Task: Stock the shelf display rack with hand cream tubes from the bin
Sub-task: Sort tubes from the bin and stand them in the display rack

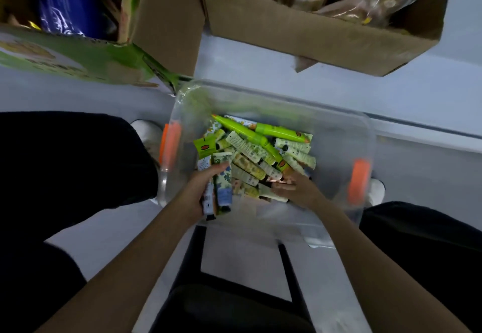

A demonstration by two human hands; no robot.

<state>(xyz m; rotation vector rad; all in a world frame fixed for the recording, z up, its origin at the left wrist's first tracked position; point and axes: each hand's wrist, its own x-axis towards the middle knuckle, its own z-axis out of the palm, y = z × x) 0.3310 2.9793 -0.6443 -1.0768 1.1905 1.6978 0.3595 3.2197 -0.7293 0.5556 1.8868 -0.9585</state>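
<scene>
**Bin.** A clear plastic bin (336,134) is seen on the pale floor (391,92), set between the person's two dark-trousered legs (65,163). An orange latch (170,145) is fitted at its left end and a second one at its right end. The bin is partly filled with a loose pile of hand cream tubes (250,165), lying flat and crossed over one another. Two longer bright green tubes (243,131) are laid on top toward the far side.

**Hands.** The left hand (197,189) is held inside the bin at its near left corner. Its fingers are curled round a bundle of tubes (221,189) — several, gripped side by side, dark ends toward the person. The right hand (300,190) is lowered onto the near right part of the pile, with fingertips in contact with tubes there. The view is blurred, and whether anything is clamped cannot be told.

**Surroundings.** Beyond the bin, a brown cardboard box (313,38) holding bagged goods is noted to the far right. A green printed carton (78,56) is noted to the far left, just beside the bin's far left corner. A black stool frame (200,252) is visible on the near side — between the forearms.
</scene>
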